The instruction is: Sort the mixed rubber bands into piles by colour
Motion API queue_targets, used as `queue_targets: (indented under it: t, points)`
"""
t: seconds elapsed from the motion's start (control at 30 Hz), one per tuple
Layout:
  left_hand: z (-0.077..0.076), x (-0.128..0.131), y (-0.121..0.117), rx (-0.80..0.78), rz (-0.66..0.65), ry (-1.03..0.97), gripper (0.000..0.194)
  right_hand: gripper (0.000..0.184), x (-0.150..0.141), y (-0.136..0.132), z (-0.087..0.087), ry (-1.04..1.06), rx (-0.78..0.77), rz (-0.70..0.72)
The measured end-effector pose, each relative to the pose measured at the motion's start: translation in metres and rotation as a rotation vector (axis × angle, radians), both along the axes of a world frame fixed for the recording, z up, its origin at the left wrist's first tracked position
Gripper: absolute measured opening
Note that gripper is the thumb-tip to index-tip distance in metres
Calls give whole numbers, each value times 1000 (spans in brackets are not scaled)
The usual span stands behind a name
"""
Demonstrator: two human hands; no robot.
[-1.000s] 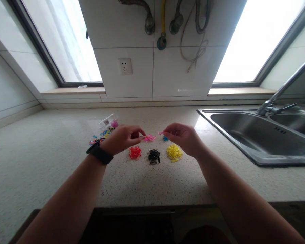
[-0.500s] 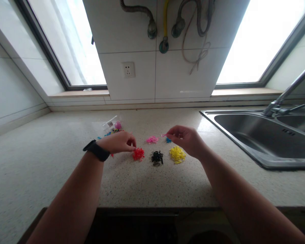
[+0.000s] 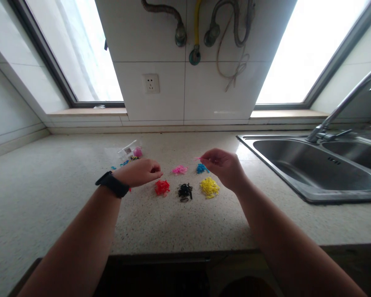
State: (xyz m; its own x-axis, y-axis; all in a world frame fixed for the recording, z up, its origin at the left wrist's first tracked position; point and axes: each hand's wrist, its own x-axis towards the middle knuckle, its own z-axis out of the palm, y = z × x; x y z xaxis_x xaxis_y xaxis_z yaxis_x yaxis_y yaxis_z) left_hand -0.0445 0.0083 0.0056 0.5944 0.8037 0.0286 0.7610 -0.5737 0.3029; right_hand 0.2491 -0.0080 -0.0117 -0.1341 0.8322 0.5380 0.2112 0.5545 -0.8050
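My right hand (image 3: 224,167) is closed in a pinch, and a thin pink rubber band (image 3: 198,158) sticks out from its fingertips. Just below those fingertips lies a pile of blue rubber bands (image 3: 201,168). My left hand (image 3: 140,172), with a black band on its wrist, hovers just above and left of the red rubber bands (image 3: 162,187). Its fingers are curled in, and anything between them is too small to make out. Black rubber bands (image 3: 184,191), yellow rubber bands (image 3: 209,187) and pink rubber bands (image 3: 179,170) lie in separate piles between and below the hands.
Behind my left hand are a clear plastic container (image 3: 128,149), a pink bundle (image 3: 137,152) and mixed bands (image 3: 124,163), partly hidden. A steel sink (image 3: 284,165) with a faucet (image 3: 330,119) is set into the speckled counter (image 3: 160,231) at right. A tiled wall rises behind.
My left hand has lifted off the red pile. My right hand, still pinching the pink band, has risen slightly, uncovering more of the blue pile. The whole view has shifted a little.
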Motion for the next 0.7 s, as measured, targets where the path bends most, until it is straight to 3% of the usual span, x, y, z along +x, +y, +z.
queue_targets:
  t: [0.2,0.7]
  points:
    - [-3,3,0,82,29,-8,33,11,-2,-6,5,-5,22,-15]
    - [-8,10,2,117,86,-48,33,11,-2,-12,11,59,-12,27]
